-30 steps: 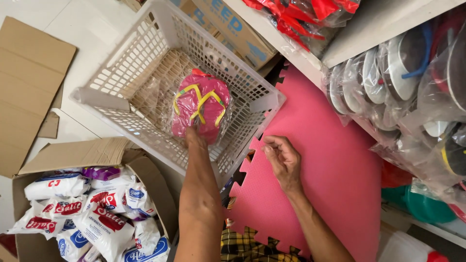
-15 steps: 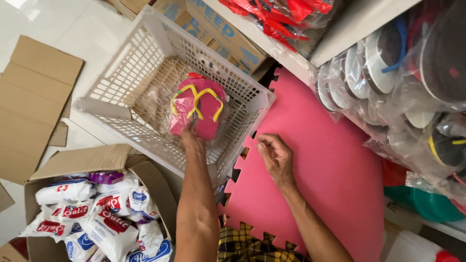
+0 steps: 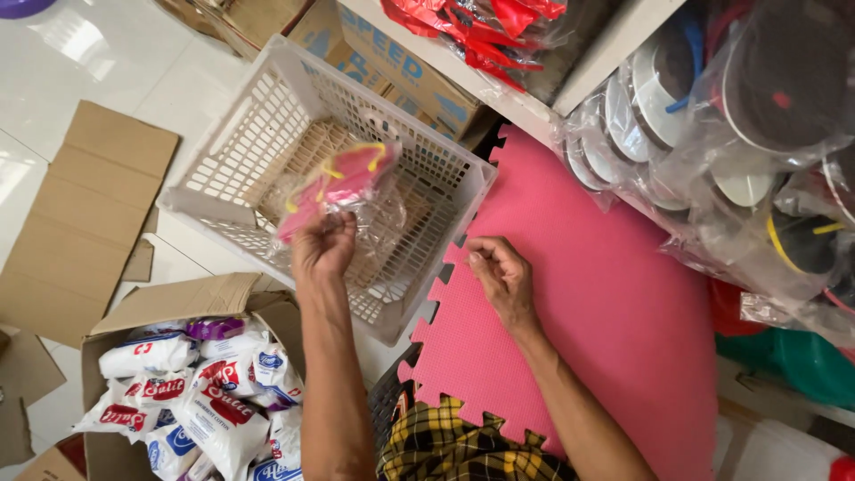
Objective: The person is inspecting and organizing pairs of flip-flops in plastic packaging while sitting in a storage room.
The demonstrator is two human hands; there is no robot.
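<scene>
The bagged pink flip-flops (image 3: 338, 183) are grasped in the left hand (image 3: 322, 245) above the white plastic basket (image 3: 223, 209) on the white tiled floor (image 3: 107, 62). The right hand (image 3: 500, 278) rests loosely curled, holding nothing, on the pink foam mat (image 3: 606, 294) beside a shelf of wrapped pans (image 3: 712, 116).

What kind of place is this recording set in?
Probably a small shop's stockroom. Shelves hold plastic-wrapped pans, an open carton is full of packaged goods, and the left hand holds bagged pink sandals over a white basket.
</scene>
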